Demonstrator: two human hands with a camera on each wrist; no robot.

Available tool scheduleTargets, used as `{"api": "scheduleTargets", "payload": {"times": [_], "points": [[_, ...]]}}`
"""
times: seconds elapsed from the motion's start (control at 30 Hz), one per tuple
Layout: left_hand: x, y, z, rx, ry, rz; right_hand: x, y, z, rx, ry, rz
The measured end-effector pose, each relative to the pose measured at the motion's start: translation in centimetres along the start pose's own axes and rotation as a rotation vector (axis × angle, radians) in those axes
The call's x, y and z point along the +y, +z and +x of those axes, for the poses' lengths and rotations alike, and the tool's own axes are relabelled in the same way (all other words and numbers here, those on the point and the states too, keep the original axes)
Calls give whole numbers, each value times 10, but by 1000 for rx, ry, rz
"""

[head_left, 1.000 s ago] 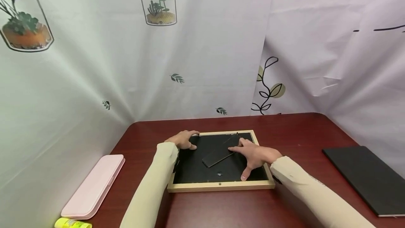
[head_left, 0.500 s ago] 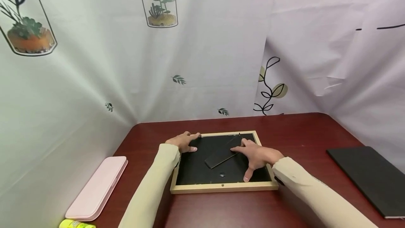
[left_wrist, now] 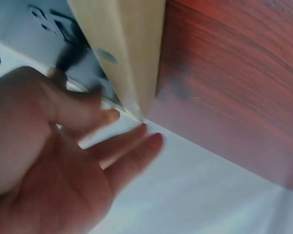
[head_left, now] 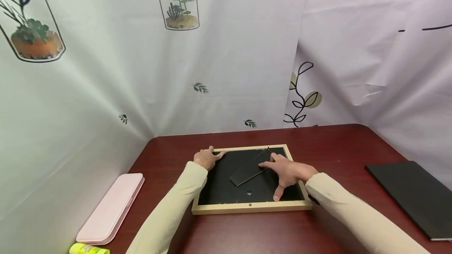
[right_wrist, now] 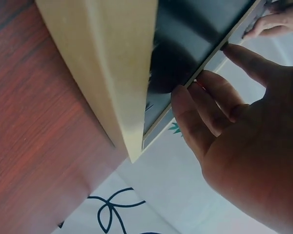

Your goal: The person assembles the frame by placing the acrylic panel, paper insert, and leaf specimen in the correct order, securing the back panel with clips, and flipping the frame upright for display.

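A picture frame (head_left: 250, 207) with a pale wooden border lies back side up. Its black backing board (head_left: 220, 191) carries a slanting black stand leg (head_left: 247, 172). My left hand (head_left: 206, 159) is at the far left corner, its thumb stretched along the far border. In the left wrist view, the left fingers (left_wrist: 132, 161) extend past that corner; their exact contact is unclear. My right hand (head_left: 286, 171) spreads over the right part of the backing, thumb near the front border. In the right wrist view, its fingertips (right_wrist: 180, 95) touch the backing near its far edge.
On the dark red table (head_left: 339, 156), a pink case (head_left: 111, 209) lies at the left. A yellow tube (head_left: 88, 249) is in front of it. At the right lies a flat black book or folder (head_left: 411, 195). A printed white cloth hangs behind the table.
My left hand has shifted toward the far border, and its thumb has moved off the backing toward that edge. My right hand stays in place. The head view has shifted slightly.
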State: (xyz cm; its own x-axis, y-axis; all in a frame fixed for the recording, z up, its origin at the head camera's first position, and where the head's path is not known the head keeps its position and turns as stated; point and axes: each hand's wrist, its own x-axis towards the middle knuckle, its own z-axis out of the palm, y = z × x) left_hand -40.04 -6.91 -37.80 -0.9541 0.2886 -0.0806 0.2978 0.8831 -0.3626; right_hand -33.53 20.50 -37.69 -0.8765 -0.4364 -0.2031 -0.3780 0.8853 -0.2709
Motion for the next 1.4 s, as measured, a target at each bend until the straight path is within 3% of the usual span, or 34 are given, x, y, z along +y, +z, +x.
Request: {"api": "scheduleTargets", "payload": {"times": [0.2, 0.33, 0.43, 0.53, 0.63, 0.7, 0.8, 0.97, 1.13, 1.33, 1.4], "points": [[18, -2, 1, -30, -113, 108, 0, -2, -4, -8, 2, -27], [18, 0, 1, -31, -129, 156, 2, -5, 0, -19, -30, -20], [9, 1, 1, -19, -73, 99, 7, -9, 3, -32, -39, 55], [-8, 4, 2, -35, 17, -114, 14, -13, 5, -11, -46, 113], [-27, 5, 1, -113, 107, -366, 19, -17, 6, 59, -26, 106], [-36, 5, -2, -151, 164, -463, 23, -19, 4, 111, 7, 85], [-44, 6, -11, -156, 248, -523, 29, -19, 2, 158, 64, 80], [-46, 13, -32, -65, 305, -638, 38, -17, 1, 200, 69, 138], [-38, 12, -49, 41, 370, -711, 49, -20, 3, 245, 57, 342], [-13, 4, -58, 39, 463, -629, 53, -34, -1, 301, 58, 657], [-4, 1, -61, 48, 464, -600, 46, -40, -3, 333, 72, 749]]}}
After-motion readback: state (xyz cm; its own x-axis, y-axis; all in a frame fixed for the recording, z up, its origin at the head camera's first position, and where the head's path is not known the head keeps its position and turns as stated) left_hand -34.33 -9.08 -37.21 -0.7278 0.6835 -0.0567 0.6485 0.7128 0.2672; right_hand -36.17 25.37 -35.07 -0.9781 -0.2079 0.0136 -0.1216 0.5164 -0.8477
